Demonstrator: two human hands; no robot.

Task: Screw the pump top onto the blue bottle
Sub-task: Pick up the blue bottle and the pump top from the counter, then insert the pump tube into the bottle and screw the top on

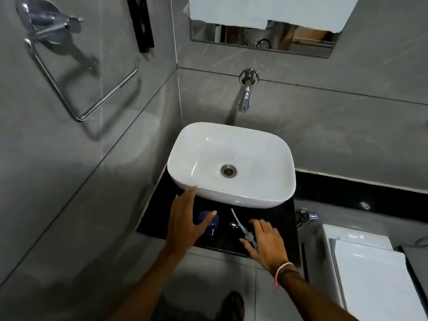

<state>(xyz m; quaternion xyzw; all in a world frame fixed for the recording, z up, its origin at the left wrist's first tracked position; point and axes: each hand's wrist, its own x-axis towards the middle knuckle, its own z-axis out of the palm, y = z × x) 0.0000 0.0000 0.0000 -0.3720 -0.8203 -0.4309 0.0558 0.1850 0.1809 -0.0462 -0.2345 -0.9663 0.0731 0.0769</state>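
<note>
A small blue bottle [209,224] stands on the black counter [157,205] in front of the white basin. My left hand [185,221] hovers over its left side with fingers spread, partly hiding it; whether it touches the bottle is unclear. To the right lies the pump top [249,237] with its thin white tube [236,218] pointing toward the basin. My right hand [266,242] is open above the pump's head end, fingers apart, gripping nothing.
A white basin [231,200] sits on the counter under a chrome wall tap [246,96]. A towel ring [81,89] hangs on the left wall. A white toilet tank [361,262] stands at right, with a small valve [305,216] beside the counter.
</note>
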